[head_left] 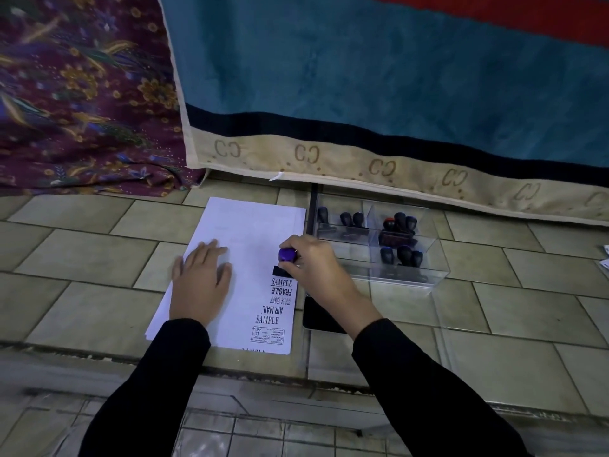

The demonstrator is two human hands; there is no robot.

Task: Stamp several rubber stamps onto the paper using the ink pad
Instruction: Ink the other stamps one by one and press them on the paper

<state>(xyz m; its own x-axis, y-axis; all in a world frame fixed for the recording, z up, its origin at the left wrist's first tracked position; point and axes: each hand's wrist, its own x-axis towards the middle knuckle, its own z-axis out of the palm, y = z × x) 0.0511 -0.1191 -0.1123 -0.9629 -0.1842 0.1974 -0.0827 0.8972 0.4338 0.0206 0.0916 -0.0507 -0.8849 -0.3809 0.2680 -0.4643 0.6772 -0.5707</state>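
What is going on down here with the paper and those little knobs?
A person is stamping a sheet of paper on the tiled floor. The right-hand grip holds a purple-topped stamp down at the sheet's right edge, just beyond a column of prints such as SAMPLE and FRAGILE. The left-hand grip rests flat on the paper. More stamps sit in a clear box alongside.

Both arms wear long, plain black sleeves (pixel 428 384).
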